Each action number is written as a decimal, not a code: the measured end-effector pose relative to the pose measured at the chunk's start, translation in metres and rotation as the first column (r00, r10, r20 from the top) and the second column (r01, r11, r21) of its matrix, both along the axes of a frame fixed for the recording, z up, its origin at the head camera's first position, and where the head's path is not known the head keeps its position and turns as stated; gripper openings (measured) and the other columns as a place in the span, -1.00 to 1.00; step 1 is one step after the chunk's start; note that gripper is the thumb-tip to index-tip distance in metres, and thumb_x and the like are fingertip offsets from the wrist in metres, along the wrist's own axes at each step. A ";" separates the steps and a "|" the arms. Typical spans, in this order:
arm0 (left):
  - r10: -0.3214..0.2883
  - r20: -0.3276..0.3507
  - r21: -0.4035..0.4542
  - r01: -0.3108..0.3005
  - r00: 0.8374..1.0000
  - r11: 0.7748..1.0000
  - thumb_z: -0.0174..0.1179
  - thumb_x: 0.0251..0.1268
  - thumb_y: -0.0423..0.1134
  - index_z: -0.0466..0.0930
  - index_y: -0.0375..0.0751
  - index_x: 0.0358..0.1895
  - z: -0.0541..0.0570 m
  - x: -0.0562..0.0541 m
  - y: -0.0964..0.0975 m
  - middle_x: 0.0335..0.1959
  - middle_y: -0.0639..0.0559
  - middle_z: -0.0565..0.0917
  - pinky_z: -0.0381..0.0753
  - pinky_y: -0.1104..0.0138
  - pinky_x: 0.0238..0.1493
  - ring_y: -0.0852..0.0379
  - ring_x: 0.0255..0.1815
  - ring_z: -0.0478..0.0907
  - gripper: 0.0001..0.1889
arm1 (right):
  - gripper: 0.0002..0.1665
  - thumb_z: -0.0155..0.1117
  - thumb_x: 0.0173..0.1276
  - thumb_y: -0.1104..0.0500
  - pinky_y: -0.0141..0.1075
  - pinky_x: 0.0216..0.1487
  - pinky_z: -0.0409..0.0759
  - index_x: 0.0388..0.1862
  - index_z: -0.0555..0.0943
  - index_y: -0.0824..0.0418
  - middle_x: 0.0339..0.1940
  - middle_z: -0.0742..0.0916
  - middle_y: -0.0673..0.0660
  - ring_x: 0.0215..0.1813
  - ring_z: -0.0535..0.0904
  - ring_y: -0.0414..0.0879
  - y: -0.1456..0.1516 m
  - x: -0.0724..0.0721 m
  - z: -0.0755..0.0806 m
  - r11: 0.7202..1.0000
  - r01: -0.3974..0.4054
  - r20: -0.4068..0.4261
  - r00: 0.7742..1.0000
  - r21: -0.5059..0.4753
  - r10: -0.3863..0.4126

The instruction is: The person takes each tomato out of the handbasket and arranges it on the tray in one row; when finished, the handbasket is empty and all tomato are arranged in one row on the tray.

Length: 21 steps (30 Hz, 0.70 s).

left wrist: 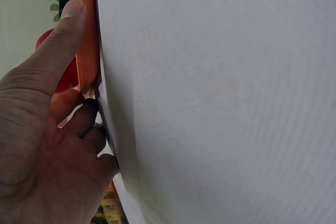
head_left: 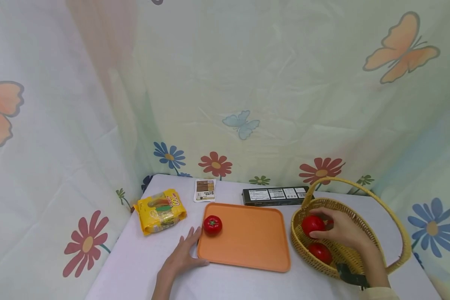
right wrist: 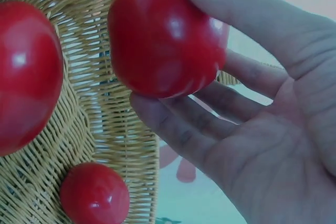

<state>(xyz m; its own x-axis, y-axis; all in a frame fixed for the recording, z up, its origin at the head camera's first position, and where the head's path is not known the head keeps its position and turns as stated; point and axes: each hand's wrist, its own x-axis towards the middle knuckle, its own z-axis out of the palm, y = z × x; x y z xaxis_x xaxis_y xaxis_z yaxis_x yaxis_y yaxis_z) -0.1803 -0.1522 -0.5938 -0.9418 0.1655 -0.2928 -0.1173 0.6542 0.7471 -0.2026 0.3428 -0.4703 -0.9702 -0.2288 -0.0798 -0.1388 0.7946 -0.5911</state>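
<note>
At lower right, my right hand point(head_left: 339, 230) pinches a red fruit point(head_left: 312, 225) at the basket point(head_left: 300, 246); at lower left, my left hand's point(head_left: 181, 256) grip spreads, touching the tray point(head_left: 251, 239).

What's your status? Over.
Left grip at edge of orange rectangular tray. Right grip holds round red fruit. Rim of tan wicker basket between fruit and tray.
</note>
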 end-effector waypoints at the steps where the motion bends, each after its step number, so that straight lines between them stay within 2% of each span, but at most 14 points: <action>1: 0.002 0.000 -0.001 -0.002 1.000 1.000 0.73 0.00 -0.01 0.19 0.11 0.75 0.000 0.000 0.000 0.79 -0.19 0.08 0.04 -0.58 0.54 -0.60 0.72 -0.19 0.21 | -0.10 0.76 0.16 -0.06 -0.03 -0.09 0.86 0.37 0.61 0.32 0.13 0.74 0.30 0.02 0.67 0.10 -0.001 0.001 0.000 1.000 -0.001 -0.008 1.000 -0.004 0.001; 12: -0.007 -0.017 -0.008 0.007 1.000 1.000 0.73 0.01 -0.02 0.19 0.08 0.75 -0.001 -0.001 -0.001 0.78 -0.19 0.10 0.06 -0.54 0.56 -0.58 0.73 -0.17 0.20 | -0.13 0.78 0.13 0.05 -0.06 -0.12 0.90 0.35 0.61 0.33 0.17 0.72 0.32 0.12 0.66 0.22 -0.015 0.005 0.000 0.996 -0.015 -0.094 0.996 -0.087 0.007; 17: 0.000 -0.008 -0.010 0.000 1.000 1.000 0.73 -0.01 -0.02 0.19 0.09 0.75 -0.002 0.000 0.000 0.78 -0.19 0.09 0.05 -0.55 0.56 -0.58 0.73 -0.17 0.21 | -0.20 0.78 0.12 0.09 -0.08 -0.10 0.90 0.31 0.65 0.29 0.14 0.73 0.26 0.11 0.68 0.20 -0.023 0.003 -0.003 0.996 -0.053 -0.194 0.980 -0.070 0.039; 21: 0.005 -0.005 -0.016 -0.005 1.000 1.000 0.73 -0.02 -0.01 0.19 0.10 0.75 -0.002 0.000 0.001 0.78 -0.19 0.10 0.05 -0.56 0.55 -0.58 0.73 -0.17 0.21 | -0.18 0.78 0.10 0.09 -0.03 -0.12 0.90 0.32 0.65 0.28 0.16 0.70 0.30 0.13 0.65 0.26 -0.031 0.001 -0.004 0.997 -0.048 -0.207 0.978 -0.063 0.034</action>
<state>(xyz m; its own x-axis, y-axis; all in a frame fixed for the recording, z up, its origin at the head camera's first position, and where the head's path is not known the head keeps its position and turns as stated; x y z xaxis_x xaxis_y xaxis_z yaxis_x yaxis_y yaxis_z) -0.1808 -0.1515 -0.5956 -0.9441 0.1560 -0.2904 -0.1167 0.6658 0.7370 -0.2013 0.3118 -0.4740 -0.9538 -0.2670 0.1377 -0.2949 0.7447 -0.5987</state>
